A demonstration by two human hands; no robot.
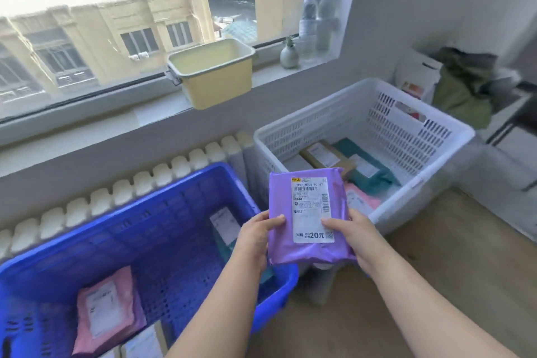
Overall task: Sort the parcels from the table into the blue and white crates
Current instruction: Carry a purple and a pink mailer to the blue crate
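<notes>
A purple parcel [283,229] with a white shipping label is held up between the two crates, label facing me. My left hand [257,237] grips its left edge and my right hand [353,237] grips its right edge. The blue crate [162,197] stands on the floor at lower left, with a pink parcel [106,309], a dark parcel with a white label [225,225] and others inside. The white crate [412,160] stands to the right, holding a brown box [322,155], a teal parcel [369,171] and a pink parcel [361,199].
A white radiator [122,195] runs along the wall behind the crates. On the window sill sit a yellow tub [215,78], a small vase [289,54] and two water bottles [318,20]. Bags and clothes [462,87] are piled at the far right. Wooden floor [453,247] lies beside the white crate.
</notes>
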